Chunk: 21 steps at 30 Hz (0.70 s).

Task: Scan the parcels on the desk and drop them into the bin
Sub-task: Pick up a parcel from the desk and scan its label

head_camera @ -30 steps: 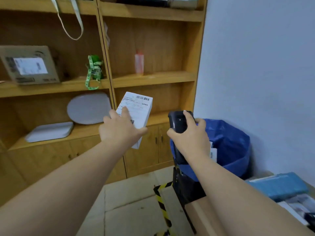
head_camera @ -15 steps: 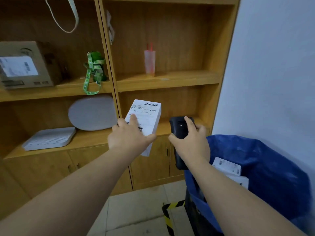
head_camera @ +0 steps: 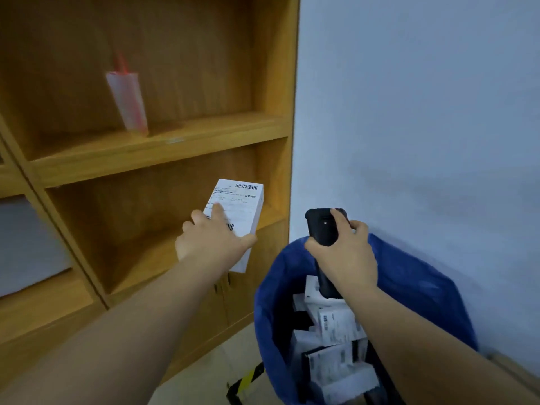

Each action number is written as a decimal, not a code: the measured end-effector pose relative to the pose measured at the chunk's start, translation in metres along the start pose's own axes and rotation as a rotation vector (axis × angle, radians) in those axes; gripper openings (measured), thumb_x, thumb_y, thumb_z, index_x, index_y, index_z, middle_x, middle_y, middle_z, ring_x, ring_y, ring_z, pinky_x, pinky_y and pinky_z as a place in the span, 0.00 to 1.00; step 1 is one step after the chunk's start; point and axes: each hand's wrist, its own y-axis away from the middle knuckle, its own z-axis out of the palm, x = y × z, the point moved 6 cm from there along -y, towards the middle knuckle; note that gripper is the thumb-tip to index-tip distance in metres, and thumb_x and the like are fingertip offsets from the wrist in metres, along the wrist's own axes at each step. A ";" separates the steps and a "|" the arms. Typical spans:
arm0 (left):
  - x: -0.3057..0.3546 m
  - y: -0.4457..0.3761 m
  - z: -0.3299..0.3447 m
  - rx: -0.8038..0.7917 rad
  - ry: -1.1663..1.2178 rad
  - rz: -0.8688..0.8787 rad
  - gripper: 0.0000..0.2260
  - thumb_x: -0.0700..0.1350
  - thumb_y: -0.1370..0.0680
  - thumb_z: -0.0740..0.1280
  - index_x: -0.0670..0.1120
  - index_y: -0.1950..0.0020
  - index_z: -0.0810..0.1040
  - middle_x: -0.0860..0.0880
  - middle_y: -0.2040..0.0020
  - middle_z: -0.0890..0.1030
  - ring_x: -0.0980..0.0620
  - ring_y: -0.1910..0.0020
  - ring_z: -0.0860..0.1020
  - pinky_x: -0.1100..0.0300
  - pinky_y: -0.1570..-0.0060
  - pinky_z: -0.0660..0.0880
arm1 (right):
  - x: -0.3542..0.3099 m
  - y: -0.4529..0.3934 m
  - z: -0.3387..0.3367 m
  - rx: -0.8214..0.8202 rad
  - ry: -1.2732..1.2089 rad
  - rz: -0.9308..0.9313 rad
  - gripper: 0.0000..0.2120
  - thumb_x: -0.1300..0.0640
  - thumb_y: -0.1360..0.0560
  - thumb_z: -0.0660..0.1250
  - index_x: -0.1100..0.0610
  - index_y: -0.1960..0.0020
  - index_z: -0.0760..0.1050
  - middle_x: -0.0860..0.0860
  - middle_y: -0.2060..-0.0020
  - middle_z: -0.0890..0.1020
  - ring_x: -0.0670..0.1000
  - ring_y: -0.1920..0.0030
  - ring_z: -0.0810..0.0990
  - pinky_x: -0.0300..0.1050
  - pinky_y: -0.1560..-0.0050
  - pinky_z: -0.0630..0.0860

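- Holding a white parcel upright at the middle of the frame, the left hand curls round its lower half, thumb on one edge and fingers across the label, which leaves the top barcode bare and turned toward the person, likely so it can be read.
- The right hand grips a black scanner, fingers wrapped round its body and one finger resting over its top, with its head raised level with the parcel; that suits aiming at the label.
- The bin, lined in blue, sits at the lower right directly under the scanner, already holding several labelled parcels, so the drop looks short.
- The parcel is beside the bin's rim, not yet over it.
- A shelf fills the left.
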 end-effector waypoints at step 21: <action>0.253 -0.032 0.195 -0.462 0.015 0.940 0.46 0.71 0.29 0.60 0.50 0.20 0.45 0.42 0.28 0.58 0.41 0.33 0.64 0.47 0.42 0.69 | 0.178 0.022 -0.040 0.480 0.171 0.781 0.36 0.41 0.29 0.70 0.39 0.24 0.61 0.50 0.30 0.64 0.57 0.40 0.76 0.50 0.48 0.75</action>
